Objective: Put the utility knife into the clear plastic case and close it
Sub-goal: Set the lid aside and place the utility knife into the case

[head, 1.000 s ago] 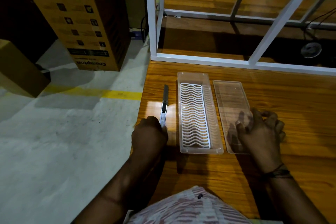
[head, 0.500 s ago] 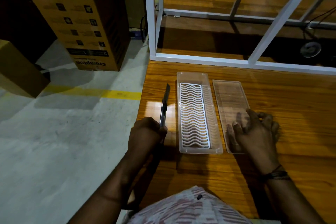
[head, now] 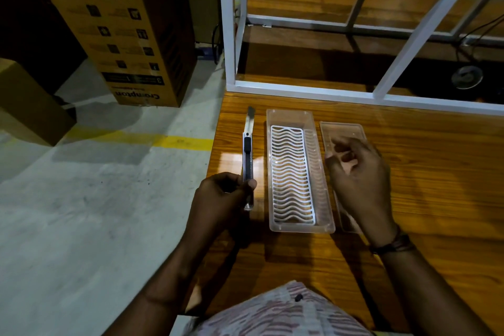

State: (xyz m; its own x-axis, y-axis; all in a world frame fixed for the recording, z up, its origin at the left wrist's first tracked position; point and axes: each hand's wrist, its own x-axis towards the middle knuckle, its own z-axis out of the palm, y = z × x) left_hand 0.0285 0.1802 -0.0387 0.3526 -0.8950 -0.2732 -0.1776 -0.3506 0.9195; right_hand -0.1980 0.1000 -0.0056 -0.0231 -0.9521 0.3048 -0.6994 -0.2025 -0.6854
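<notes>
My left hand [head: 221, 199] grips the lower end of the utility knife [head: 248, 155], a slim silver tool with a black slider. It is held above the table's left edge, blade end pointing away. To its right lies the open clear plastic case [head: 324, 215] with a white wavy grid insert [head: 291, 174] inside. The clear lid [head: 346, 131] lies flat right of the case. My right hand [head: 360, 177] hovers over the lid with fingers loosely curled, holding nothing; it hides the lid's near half.
The wooden table [head: 422, 213] ends just left of the knife, with grey floor and a yellow line [head: 152, 140] beyond. A white metal frame [head: 313, 93] borders the far side. Cardboard boxes [head: 131, 35] stand on the floor at left.
My left hand has lifted the knife off the table and holds it raised beside the case. My right hand has risen from the lid and moved farther along it.
</notes>
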